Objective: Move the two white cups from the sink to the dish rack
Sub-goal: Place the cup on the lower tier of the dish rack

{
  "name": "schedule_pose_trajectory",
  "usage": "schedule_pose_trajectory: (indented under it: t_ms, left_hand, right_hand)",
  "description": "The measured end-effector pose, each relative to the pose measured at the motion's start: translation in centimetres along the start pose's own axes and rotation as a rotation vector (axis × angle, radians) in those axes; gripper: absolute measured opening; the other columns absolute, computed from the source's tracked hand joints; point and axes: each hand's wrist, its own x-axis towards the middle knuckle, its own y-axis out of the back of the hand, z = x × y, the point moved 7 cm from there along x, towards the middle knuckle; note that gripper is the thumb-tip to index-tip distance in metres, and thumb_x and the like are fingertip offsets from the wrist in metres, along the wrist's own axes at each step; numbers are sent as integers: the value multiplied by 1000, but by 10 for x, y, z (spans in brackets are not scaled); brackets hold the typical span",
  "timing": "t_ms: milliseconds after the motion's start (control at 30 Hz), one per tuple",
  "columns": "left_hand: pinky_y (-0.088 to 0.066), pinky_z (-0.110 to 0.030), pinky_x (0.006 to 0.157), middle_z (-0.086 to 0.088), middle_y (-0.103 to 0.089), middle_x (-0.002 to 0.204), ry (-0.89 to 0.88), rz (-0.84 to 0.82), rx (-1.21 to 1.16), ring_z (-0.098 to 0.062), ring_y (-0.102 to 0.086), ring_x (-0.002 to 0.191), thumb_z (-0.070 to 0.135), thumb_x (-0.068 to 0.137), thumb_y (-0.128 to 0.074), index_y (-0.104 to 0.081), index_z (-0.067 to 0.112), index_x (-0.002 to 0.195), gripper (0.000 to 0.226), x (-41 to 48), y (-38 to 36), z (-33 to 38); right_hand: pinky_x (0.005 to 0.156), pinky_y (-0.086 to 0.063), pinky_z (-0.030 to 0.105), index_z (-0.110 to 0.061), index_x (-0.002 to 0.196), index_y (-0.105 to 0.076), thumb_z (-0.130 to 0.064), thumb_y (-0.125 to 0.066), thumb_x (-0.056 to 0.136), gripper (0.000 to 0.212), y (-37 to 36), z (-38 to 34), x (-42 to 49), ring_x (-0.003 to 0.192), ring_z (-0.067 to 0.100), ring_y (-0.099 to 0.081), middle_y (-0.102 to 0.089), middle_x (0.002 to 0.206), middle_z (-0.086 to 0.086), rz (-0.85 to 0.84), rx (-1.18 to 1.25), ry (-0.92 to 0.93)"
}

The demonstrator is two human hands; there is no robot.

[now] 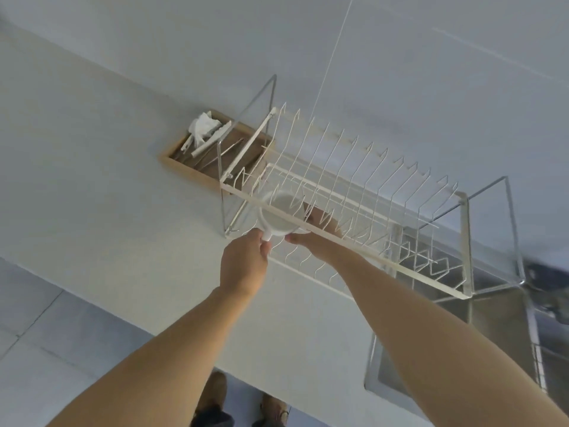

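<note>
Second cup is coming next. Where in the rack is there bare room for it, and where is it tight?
The rack is bare along its middle and right end, from beside the right hand out to the end over the sink. It is crowded at the left end, where both hands hold the cup. The left hand has the handle. The wooden tray behind is cluttered.

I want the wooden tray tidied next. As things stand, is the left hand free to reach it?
Probably not yet: the left hand grips the white cup by its handle at the dish rack. The wooden tray lies open behind.
</note>
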Motion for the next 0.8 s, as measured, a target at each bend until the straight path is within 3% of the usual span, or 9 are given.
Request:
schedule_pose_trajectory:
  t_ms: [67, 267, 367, 467, 533, 633, 733, 800]
  left_hand:
    - [-36, -33, 59, -5, -66, 75, -24, -26, -1, -30, -56, 66, 21, 95, -60, -57, 12, 84, 14, 4, -5, -2]
    - [-46, -37, 61, -5, -70, 79, -63, -45, -18, -32, -63, 73, 20, 93, -62, -61, 11, 86, 12, 11, -9, -2]
    - [-48, -38, 62, -5, -70, 78, -66, -58, -21, -31, -63, 72, 24, 94, -62, -61, 11, 86, 15, 14, -9, -4]
    - [-47, -39, 61, -5, -68, 75, -72, -76, -23, -31, -62, 71, 24, 94, -62, -59, 12, 82, 17, 17, -10, -4]
    - [-45, -37, 60, -4, -67, 74, -72, -87, -20, -30, -61, 70, 24, 94, -62, -57, 13, 81, 18, 18, -10, -4]
    - [-46, -36, 61, -2, -66, 75, -64, -99, -15, -28, -62, 72, 24, 95, -61, -55, 15, 80, 18, 18, -11, -3]
    - [-47, -35, 65, -1, -68, 80, -28, -101, -32, -26, -64, 79, 26, 95, -61, -61, 13, 87, 15, 17, -11, -6]
    - [-48, -34, 70, -3, -71, 88, 1, -102, -58, -25, -66, 85, 28, 94, -62, -65, 12, 97, 17, 17, -10, -8]
  right_hand:
    - [68, -41, -1, -30, 125, -67, -2, -87, 65, 69, -1, 3, 2, 93, -17, -64, -72, 98, -32, -9, -13, -24]
    - [67, -40, -1, -20, 122, -65, 5, -83, 70, 61, 2, 8, 8, 83, -18, -62, -72, 99, -13, -8, -22, -57]
    - [81, -50, 18, -12, 135, -59, 10, -82, 72, 71, 0, 4, 12, 95, 6, -65, -71, 113, 5, -24, 1, -58]
    - [97, -51, 34, -11, 139, -56, 11, -82, 72, 75, -2, 2, 15, 112, 22, -66, -70, 123, 10, -27, -3, -51]
    - [97, -51, 36, -12, 138, -56, 9, -82, 72, 74, -2, 3, 15, 110, 15, -66, -70, 121, 8, -26, -18, -52]
    - [90, -49, 29, -16, 135, -58, 5, -82, 72, 71, -3, 5, 15, 92, -14, -62, -69, 111, -7, -27, -49, -55]
    - [88, -51, 26, -20, 133, -59, 2, -81, 72, 69, -3, 7, 12, 94, -15, -61, -69, 110, -11, -19, -63, -86]
    - [77, -48, 14, -24, 131, -60, 0, -81, 72, 67, -1, 7, 8, 91, -10, -61, -66, 104, -18, 4, -69, -114]
